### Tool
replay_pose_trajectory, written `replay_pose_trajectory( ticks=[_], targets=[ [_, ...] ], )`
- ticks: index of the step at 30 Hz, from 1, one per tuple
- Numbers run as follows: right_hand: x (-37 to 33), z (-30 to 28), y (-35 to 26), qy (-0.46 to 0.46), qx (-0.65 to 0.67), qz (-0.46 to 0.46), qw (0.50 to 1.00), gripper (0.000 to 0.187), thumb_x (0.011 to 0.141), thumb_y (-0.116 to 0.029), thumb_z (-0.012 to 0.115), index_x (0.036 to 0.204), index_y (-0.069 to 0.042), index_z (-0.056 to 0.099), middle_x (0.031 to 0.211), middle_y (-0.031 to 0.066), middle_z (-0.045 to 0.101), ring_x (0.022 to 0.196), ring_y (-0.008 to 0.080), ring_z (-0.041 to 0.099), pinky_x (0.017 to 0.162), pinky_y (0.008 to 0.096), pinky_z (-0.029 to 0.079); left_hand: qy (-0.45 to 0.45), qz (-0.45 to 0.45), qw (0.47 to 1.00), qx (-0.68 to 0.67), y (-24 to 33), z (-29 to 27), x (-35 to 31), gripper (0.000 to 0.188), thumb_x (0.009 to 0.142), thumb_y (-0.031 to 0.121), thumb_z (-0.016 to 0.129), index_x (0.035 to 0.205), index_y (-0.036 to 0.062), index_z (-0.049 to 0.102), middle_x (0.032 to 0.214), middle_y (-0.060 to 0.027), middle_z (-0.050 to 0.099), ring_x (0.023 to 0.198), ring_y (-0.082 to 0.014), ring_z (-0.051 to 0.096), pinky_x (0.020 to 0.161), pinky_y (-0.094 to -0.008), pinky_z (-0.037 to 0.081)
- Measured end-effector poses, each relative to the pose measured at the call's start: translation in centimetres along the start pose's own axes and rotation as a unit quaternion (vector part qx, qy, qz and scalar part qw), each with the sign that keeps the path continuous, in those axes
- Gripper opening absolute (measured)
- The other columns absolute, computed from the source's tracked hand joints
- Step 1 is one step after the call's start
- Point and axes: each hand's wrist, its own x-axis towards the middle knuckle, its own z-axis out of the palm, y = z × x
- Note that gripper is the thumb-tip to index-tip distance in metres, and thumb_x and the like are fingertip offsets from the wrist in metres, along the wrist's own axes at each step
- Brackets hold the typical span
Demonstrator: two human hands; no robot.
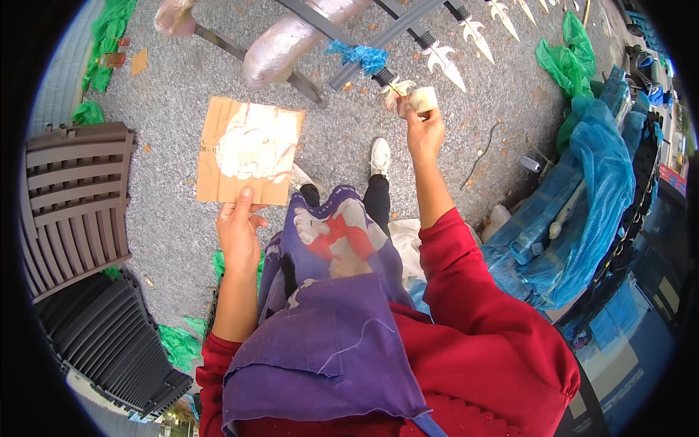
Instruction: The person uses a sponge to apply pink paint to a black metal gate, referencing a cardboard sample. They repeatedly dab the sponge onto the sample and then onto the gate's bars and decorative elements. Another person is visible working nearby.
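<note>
Standing on the speckled grey ground [167, 255] in white shoes [380, 156], the person in front of me wears a purple apron [306, 328] over red sleeves [473, 273] and has both bare hands busy. The left hand [242, 218] pinches the lower edge of a flat piece of brown cardboard [210, 171], thumb on top; most of its face is covered by a glossy whitish smear [255, 142]. Out ahead, the right hand [422, 124] grips a small pale pad [423, 98] between thumb and fingers, right at the end of a yellowish spear-shaped finial [394, 89]; from here I can't tell how firmly the two meet. That finial tips a dark grey metal bar, and just behind it a strip of blue plastic [357, 55] is tied round the metalwork. Further silvery finials [445, 64] line up toward the upper right. A film-wrapped roll [291, 44] lies across the bars to the left. Brown slatted panels [76, 207] stand at far left, blue netting [601, 164] heaped at right.
</note>
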Motion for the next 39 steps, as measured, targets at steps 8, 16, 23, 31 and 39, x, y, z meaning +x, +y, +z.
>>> replay_pose_trajectory(
  ticks=[8, 16, 23, 31, 39],
  targets=[
    [-2.1, 1.2, -0.8, -0.077, -0.134, -0.007, 0.988, 0.032, 0.077, -0.023, 0.071, 0.098, 0.0, 0.063, 0.086, 0.0171, 0.066, 0.083, 0.0324, 0.064, 0.075, 0.0383, 0.048, 0.001, -0.007, 1.0, -0.017, -0.5, 0.6, -0.6, 0.021, 0.092, 0.019, 0.06, 0.106, 0.0033, 0.058, 0.091, -0.0053, 0.066, 0.074, -0.0107, 0.062, 0.048, -0.0202, 0.042],
    [2.8, 0.6, -1.5, -0.071, -0.177, -0.097, 0.977, 0.028, 0.076, -0.019, 0.074, 0.093, -0.002, 0.06, 0.088, 0.0142, 0.059, 0.084, 0.0322, 0.059, 0.073, 0.0405, 0.046, -0.007, -0.003, 1.0, -0.012, -0.3, 1.2, -0.1, 0.02, 0.092, 0.019, 0.061, 0.104, 0.0033, 0.059, 0.091, -0.0052, 0.067, 0.074, -0.0105, 0.062, 0.048, -0.02, 0.042],
    [6.0, -1.5, -0.3, -0.042, -0.105, -0.175, 0.978, 0.019, 0.073, -0.006, 0.069, 0.092, -0.008, 0.063, 0.088, 0.0113, 0.058, 0.086, 0.032, 0.058, 0.073, 0.0405, 0.046, -0.022, -0.002, 1.0, -0.008, -0.3, 1.2, -0.5, 0.02, 0.092, 0.019, 0.061, 0.104, 0.0037, 0.059, 0.091, -0.0048, 0.067, 0.074, -0.0092, 0.062, 0.05, -0.02, 0.044],
    [8.3, -2.0, -0.3, -0.075, -0.191, -0.241, 0.949, 0.022, 0.072, 0.001, 0.066, 0.091, -0.011, 0.066, 0.09, 0.0076, 0.061, 0.089, 0.0301, 0.059, 0.077, 0.039, 0.047, -0.018, -0.001, 1.0, 0.006, -0.5, 1.4, -0.6, 0.019, 0.092, 0.019, 0.061, 0.103, 0.004, 0.058, 0.09, -0.0044, 0.066, 0.073, -0.0092, 0.062, 0.05, -0.02, 0.044],
    [9.1, -1.6, 1.6, -0.033, -0.23, -0.212, 0.949, 0.014, 0.075, -0.008, 0.066, 0.088, -0.014, 0.066, 0.086, 0.0072, 0.059, 0.09, 0.0298, 0.057, 0.077, 0.0394, 0.047, -0.026, -0.009, 1.0, -0.002, -0.2, 1.8, -0.6, 0.018, 0.092, 0.019, 0.061, 0.103, 0.0043, 0.059, 0.088, -0.0041, 0.066, 0.073, -0.009, 0.061, 0.05, -0.0205, 0.044]
  ],
)
